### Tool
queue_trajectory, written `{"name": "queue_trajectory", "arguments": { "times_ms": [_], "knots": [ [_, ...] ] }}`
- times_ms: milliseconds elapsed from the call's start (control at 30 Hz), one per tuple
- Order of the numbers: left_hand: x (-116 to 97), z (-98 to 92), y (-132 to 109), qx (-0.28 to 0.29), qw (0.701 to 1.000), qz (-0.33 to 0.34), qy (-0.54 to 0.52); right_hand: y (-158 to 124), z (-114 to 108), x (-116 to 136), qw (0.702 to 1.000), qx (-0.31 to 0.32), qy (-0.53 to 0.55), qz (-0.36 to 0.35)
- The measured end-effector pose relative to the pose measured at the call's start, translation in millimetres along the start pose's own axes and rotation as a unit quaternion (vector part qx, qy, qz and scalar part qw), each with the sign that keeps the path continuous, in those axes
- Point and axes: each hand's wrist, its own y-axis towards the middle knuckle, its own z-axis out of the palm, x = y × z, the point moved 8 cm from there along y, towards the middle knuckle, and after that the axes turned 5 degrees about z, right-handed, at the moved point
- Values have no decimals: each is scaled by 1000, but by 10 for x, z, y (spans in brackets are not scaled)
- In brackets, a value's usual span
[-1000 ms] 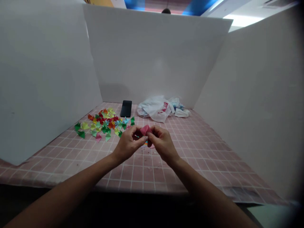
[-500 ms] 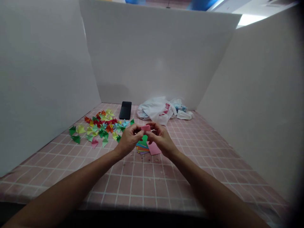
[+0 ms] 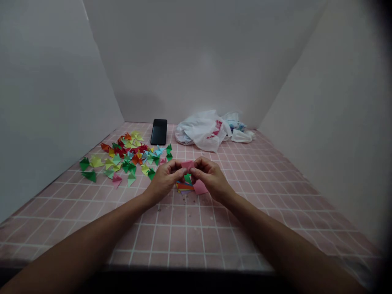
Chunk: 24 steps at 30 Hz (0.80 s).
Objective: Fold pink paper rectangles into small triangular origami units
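Here we go, our left hand (image 3: 165,179) and right hand (image 3: 211,178) meeting at centre frame, fingers (image 3: 196,171) pinched on a small folded pink paper piece (image 3: 187,165), coloured paper squares (image 3: 184,187) just below, a loose pink square (image 3: 200,187) beside them, folded paper triangles (image 3: 125,157) scattered left on the pink-grid counter (image 3: 183,237)

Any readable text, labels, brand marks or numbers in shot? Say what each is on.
No legible text. The red print on the white plastic bag is too blurred to read; the black smartphone shows no readable marks.
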Motion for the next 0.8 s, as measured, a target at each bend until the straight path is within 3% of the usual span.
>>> {"name": "queue_trajectory", "arguments": {
  "times_ms": [167,500,700,800],
  "knots": [
    [110,30,-22,3,999,-43,-2,-14,30,-83,1000,3,5,21],
    [276,101,-97,31,996,-79,8,-45,-10,-347,996,-47,30,69],
    [314,39,-102,-8,997,-75,23,-30,-28,-379,996,-50,13,77],
    [322,36,-109,-1,996,-80,42,-31,-50,-365,996,-58,2,70]
  ]
}}
